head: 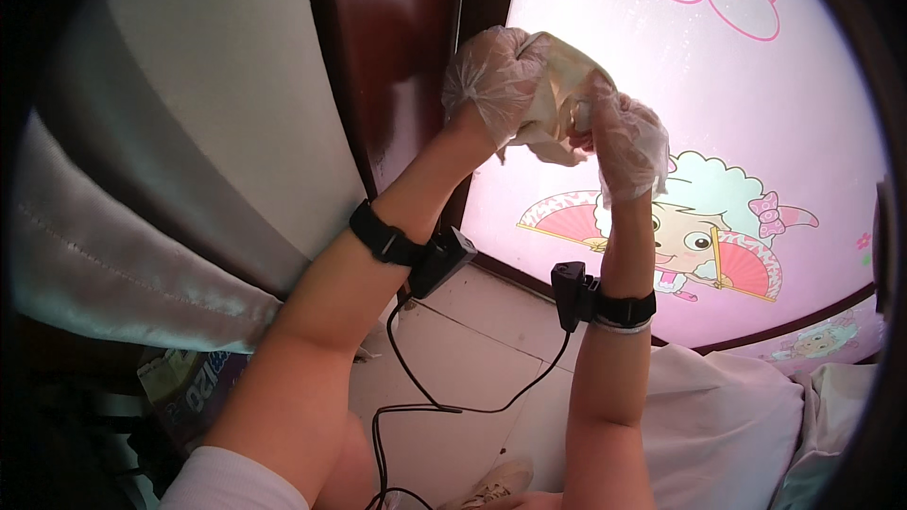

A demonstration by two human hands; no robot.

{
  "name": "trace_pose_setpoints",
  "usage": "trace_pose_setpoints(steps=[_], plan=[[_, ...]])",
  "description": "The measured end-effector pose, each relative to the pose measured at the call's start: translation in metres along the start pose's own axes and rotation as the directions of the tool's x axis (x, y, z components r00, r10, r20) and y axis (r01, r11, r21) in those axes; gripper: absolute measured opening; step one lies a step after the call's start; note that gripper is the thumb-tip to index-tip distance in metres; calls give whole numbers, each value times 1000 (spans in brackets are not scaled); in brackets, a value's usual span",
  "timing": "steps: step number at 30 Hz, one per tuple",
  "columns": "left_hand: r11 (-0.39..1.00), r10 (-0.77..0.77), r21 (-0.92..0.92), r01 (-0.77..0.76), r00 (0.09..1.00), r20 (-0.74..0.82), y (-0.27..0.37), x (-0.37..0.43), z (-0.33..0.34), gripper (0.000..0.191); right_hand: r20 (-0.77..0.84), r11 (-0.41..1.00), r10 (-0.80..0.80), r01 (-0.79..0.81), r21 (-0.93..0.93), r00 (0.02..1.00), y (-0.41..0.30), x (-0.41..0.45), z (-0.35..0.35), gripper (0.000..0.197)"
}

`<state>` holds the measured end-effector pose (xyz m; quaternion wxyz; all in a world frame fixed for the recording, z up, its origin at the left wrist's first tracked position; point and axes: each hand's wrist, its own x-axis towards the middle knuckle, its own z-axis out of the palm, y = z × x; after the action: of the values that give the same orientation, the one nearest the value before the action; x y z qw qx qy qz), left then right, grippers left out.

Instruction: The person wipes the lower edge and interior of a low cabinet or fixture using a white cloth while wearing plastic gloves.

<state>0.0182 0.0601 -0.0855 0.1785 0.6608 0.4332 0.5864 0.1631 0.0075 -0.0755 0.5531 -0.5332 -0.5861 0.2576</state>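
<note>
A crumpled beige cloth (553, 95) hangs between my two hands, in front of a bright window panel. My left hand (492, 74), in a clear plastic glove, grips its left side. On the right side, my right hand (627, 131), gloved the same way, pinches the cloth with bent fingers. Behind them the frosted panel (765, 99) is pale pink and printed with a cartoon sheep holding fans and a flower outline. A dark red wooden frame (404, 35) stands just left of my left hand.
Black wrist straps with small devices (443, 262) sit on both forearms, joined by a black cable (489, 411) hanging between them. A grey curtain (142, 241) drapes at the left. Pale floor tiles (460, 340) lie below, with a shoe (496, 485). Pinkish fabric (716, 425) fills the lower right.
</note>
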Motion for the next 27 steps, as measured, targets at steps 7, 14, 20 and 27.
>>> trace_pose_setpoints(steps=[7, 14, 20, 27], plan=[[909, -329, -214, 358, 931, 160, -5, -24, 21, 26, 2, 933, -61, 58, -356, 998, 69, -8, -2, 38], [815, -489, -326, 478, 870, 53, 24, -16, 19, 35, -190, 933, -339, 356, 58, 921, 2, -15, 12, 28], [678, -522, -496, 542, 831, 194, -5, -24, 33, 30, -62, 917, -325, 298, -265, 944, 40, -18, 18, 39], [497, -534, -696, 518, 815, 225, 19, -29, 25, 31, -69, 952, -305, 307, 14, 950, 21, -14, 34, 37]])
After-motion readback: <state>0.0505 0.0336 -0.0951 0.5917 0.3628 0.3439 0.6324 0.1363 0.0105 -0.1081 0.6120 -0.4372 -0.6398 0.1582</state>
